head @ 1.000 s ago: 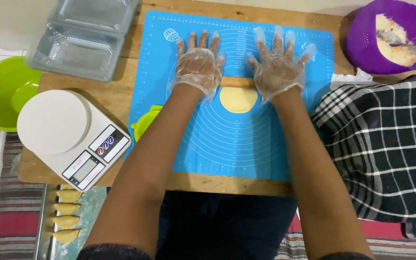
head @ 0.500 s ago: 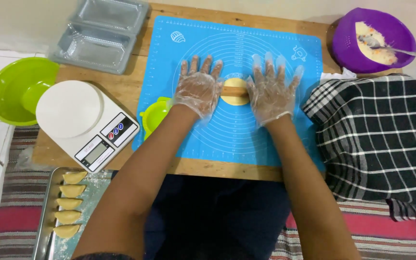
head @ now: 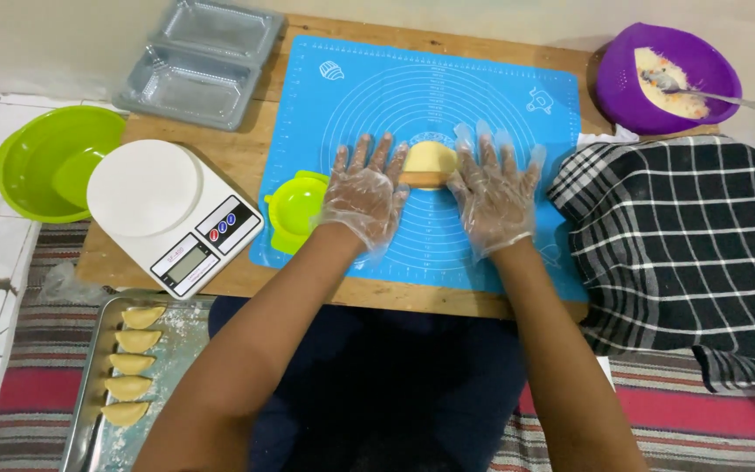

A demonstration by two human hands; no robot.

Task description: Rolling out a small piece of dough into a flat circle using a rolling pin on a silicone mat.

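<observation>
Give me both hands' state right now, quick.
Left hand: open, gloved, flat on the rolling pin over the dough, gripping nothing.
Right hand: open, gloved, fingers spread, flat on the same pin.

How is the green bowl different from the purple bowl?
The green bowl sits on the white floor off the board's left end, while the purple bowl sits at the far right corner of the board. The green bowl looks empty; the purple bowl holds a pale filling. A spoon rests in the purple bowl; the green bowl has none. Both are round, brightly coloured, and away from the gloved hands.
</observation>
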